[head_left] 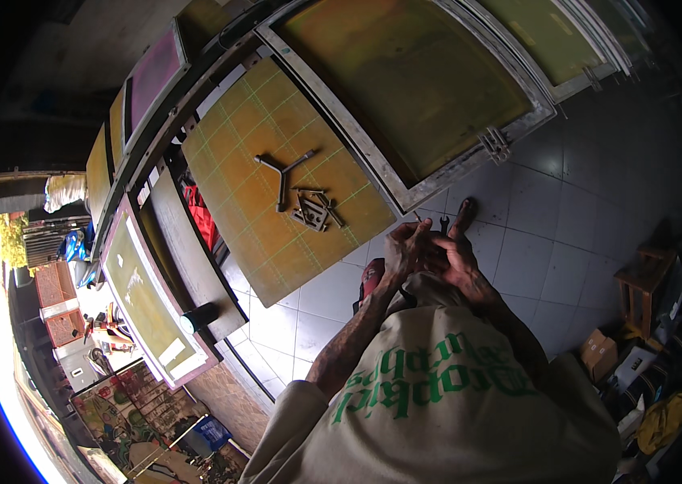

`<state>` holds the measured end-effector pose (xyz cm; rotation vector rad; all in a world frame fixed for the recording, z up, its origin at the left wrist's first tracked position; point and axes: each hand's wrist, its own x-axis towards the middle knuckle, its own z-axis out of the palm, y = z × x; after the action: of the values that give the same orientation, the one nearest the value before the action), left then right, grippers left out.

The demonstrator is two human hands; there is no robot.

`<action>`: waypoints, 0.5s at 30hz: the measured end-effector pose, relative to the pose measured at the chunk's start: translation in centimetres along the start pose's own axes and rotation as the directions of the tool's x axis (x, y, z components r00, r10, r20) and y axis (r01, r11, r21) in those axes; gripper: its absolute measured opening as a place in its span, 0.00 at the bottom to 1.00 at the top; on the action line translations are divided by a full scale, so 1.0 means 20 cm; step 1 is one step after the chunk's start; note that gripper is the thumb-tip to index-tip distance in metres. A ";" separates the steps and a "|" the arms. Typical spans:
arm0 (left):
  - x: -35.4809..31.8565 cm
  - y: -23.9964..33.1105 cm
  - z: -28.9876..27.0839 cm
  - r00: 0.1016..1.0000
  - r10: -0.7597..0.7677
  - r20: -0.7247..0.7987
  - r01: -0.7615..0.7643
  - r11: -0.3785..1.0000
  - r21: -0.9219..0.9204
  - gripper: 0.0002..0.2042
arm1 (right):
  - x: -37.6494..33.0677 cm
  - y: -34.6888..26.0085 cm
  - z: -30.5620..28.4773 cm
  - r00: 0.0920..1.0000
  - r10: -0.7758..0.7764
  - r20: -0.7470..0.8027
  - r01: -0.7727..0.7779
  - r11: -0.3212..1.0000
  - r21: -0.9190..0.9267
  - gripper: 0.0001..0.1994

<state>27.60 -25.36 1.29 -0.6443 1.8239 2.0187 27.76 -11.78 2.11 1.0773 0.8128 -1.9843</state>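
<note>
My two hands meet in front of my chest, just past the near corner of an orange-yellow board (276, 169) marked with a green grid. My left hand (404, 246) has its fingers pinched on a thin metal piece that sticks up from them. My right hand (458, 258) is curled against the left and grips a small dark wrench (444, 223), whose open end shows above the fingers. On the board lie a Y-shaped socket wrench (283, 173) and a small pile of metal tools (314, 210). What lies between my palms is hidden.
A large metal-framed screen (405, 81) slants over the board's far side, with more framed screens (151, 298) to the left. My foot (464, 211) stands on grey floor tiles (567, 210). A wooden stool (640, 286) and cardboard boxes (599, 351) sit at the right.
</note>
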 end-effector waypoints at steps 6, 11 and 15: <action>0.00 0.01 -0.03 0.989 0.060 0.138 -0.042 0.991 -0.124 0.18 | 0.04 -0.01 -0.07 0.979 0.043 0.201 -0.047 0.999 0.013 0.14; 0.03 -0.05 -0.03 0.983 0.174 0.061 -0.178 0.982 0.061 0.20 | -0.03 -0.01 0.02 0.998 -0.002 0.063 0.005 0.999 -0.039 0.12; -0.01 0.05 -0.03 0.997 -0.016 0.080 0.020 0.999 -0.042 0.20 | -0.02 -0.04 -0.03 0.951 0.076 0.299 -0.109 0.990 0.094 0.07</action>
<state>27.25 -26.03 2.28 -0.5812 1.7283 2.0465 27.49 -10.84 2.26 0.8341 0.4904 -2.0641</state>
